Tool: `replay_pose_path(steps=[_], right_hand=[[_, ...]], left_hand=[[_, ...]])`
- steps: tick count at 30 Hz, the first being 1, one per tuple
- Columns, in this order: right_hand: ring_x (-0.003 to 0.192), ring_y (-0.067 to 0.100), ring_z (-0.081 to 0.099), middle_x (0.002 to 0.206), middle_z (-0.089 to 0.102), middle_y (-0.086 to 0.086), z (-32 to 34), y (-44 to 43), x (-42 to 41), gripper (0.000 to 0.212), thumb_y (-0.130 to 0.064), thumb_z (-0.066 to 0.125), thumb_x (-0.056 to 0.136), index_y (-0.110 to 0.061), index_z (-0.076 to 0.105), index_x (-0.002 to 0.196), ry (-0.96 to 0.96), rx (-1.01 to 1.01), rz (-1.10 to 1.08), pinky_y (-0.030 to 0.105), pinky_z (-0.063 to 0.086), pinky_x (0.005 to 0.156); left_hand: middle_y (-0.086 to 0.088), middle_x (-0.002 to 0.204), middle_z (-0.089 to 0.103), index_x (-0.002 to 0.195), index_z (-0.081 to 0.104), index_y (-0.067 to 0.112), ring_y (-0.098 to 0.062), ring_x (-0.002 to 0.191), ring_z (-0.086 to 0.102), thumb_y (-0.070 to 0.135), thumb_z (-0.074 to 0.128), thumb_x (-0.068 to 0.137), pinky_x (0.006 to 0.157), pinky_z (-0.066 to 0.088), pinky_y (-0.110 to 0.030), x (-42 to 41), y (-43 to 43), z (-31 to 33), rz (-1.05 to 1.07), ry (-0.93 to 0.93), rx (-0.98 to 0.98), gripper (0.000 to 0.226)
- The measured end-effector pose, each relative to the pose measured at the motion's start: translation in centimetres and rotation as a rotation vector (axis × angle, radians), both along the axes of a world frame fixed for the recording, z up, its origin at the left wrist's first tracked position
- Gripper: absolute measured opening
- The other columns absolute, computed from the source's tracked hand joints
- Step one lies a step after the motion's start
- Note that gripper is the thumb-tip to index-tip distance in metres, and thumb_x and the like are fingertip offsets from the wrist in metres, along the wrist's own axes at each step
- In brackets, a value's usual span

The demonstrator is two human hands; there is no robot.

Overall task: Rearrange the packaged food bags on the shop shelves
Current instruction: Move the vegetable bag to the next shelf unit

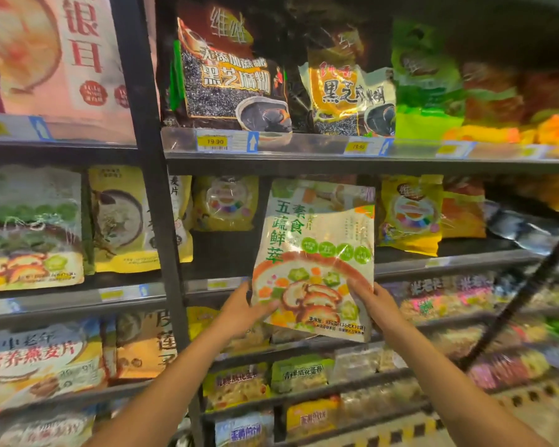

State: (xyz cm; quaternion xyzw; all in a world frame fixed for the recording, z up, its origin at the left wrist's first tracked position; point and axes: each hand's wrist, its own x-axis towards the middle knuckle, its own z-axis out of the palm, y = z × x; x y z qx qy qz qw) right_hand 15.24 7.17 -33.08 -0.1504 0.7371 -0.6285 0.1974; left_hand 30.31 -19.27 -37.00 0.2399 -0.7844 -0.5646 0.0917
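Note:
A white and green food bag (317, 253) with a picture of a vegetable bowl is held upright in front of the middle shelf (433, 264). My left hand (242, 309) grips its lower left edge. My right hand (376, 306) grips its lower right corner. Behind its top edge a second bag of the same kind (323, 191) stands on the shelf. A yellow bag (226, 203) stands to its left and another yellow bag (410, 214) to its right.
A black upright post (152, 175) divides the shelving. Dark sesame-paste bags (229, 75) and green bags (426, 82) fill the upper shelf. Similar vegetable bags (29, 227) stand in the left bay. Lower shelves hold several small packets (300, 374).

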Motion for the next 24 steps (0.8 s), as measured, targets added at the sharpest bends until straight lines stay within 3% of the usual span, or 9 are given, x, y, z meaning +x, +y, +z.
replay_pose_path(steps=[3,5,7,9,11,14,17,21,24], right_hand=[[0.098,0.019,0.076,0.111,0.078,0.000,-1.7,2.2,2.1,0.061,-0.058,0.075,0.079,-0.019,0.068,0.125,0.016,-0.015,-0.038,0.037,0.060,0.081],[0.105,0.017,0.073,0.116,0.076,-0.004,-2.6,3.7,3.5,0.047,-0.053,0.076,0.084,-0.030,0.067,0.124,0.011,-0.039,-0.056,0.040,0.057,0.092],[0.111,0.015,0.070,0.122,0.073,-0.009,-3.6,5.3,4.8,0.041,-0.047,0.076,0.088,-0.037,0.063,0.125,-0.039,-0.054,-0.092,0.043,0.054,0.101],[0.115,0.020,0.070,0.124,0.074,-0.006,-4.6,6.8,5.9,0.063,-0.058,0.082,0.076,-0.032,0.063,0.131,-0.062,-0.052,-0.124,0.050,0.053,0.105],[0.117,0.020,0.069,0.127,0.072,-0.005,-5.7,8.2,6.7,0.080,-0.065,0.084,0.068,-0.027,0.062,0.135,-0.066,-0.038,-0.140,0.051,0.052,0.106],[0.115,0.017,0.069,0.127,0.072,-0.005,-6.1,9.8,9.3,0.073,-0.060,0.080,0.074,-0.024,0.062,0.136,-0.060,-0.025,-0.164,0.044,0.055,0.101],[0.112,0.014,0.071,0.124,0.073,-0.007,-6.5,11.1,12.2,0.069,-0.060,0.079,0.075,-0.026,0.064,0.134,-0.047,-0.022,-0.184,0.037,0.057,0.093],[0.109,0.016,0.073,0.121,0.075,-0.007,-6.9,11.8,16.2,0.057,-0.053,0.080,0.082,-0.029,0.064,0.132,-0.052,-0.026,-0.178,0.046,0.058,0.097],[0.105,0.019,0.075,0.120,0.076,-0.003,-6.9,11.2,19.3,0.061,-0.055,0.081,0.079,-0.027,0.064,0.130,-0.052,-0.032,-0.149,0.049,0.060,0.094]], left_hand=[[0.006,0.116,0.073,0.119,0.061,0.025,-0.013,0.105,0.070,0.059,0.087,0.063,0.098,0.056,-0.045,0.9,1.9,-1.9,0.013,0.008,0.042,0.071],[0.003,0.117,0.073,0.120,0.060,0.023,-0.013,0.103,0.070,0.049,0.089,0.071,0.095,0.058,-0.044,1.5,3.4,-3.0,0.007,-0.005,0.065,0.063],[0.006,0.113,0.072,0.117,0.059,0.027,-0.010,0.099,0.069,0.037,0.088,0.079,0.086,0.059,-0.034,2.2,5.0,-3.7,-0.017,-0.014,0.061,0.049],[0.015,0.105,0.068,0.108,0.057,0.035,-0.005,0.096,0.066,0.032,0.085,0.082,0.078,0.056,-0.026,3.0,6.5,-4.0,-0.054,-0.023,0.044,0.039],[0.017,0.104,0.067,0.106,0.056,0.036,-0.006,0.097,0.067,0.032,0.085,0.082,0.080,0.056,-0.027,3.9,7.7,-4.5,-0.080,-0.024,0.038,0.038],[0.011,0.111,0.069,0.124,0.056,0.026,-0.004,0.097,0.066,0.036,0.085,0.081,0.073,0.055,-0.020,5.8,9.0,-5.1,-0.112,-0.026,0.033,0.053],[0.015,0.114,0.067,0.132,0.052,0.028,-0.001,0.100,0.066,0.030,0.085,0.082,0.071,0.054,-0.014,8.6,10.1,-5.3,-0.119,0.010,0.062,0.060],[0.010,0.124,0.067,0.137,0.051,0.028,-0.001,0.102,0.065,0.032,0.085,0.083,0.069,0.053,-0.012,13.5,10.8,-5.2,-0.124,0.009,0.072,0.064],[0.009,0.121,0.066,0.133,0.051,0.028,-0.001,0.097,0.064,0.033,0.084,0.084,0.068,0.053,-0.013,17.5,10.6,-5.0,-0.084,0.000,0.071,0.059]])
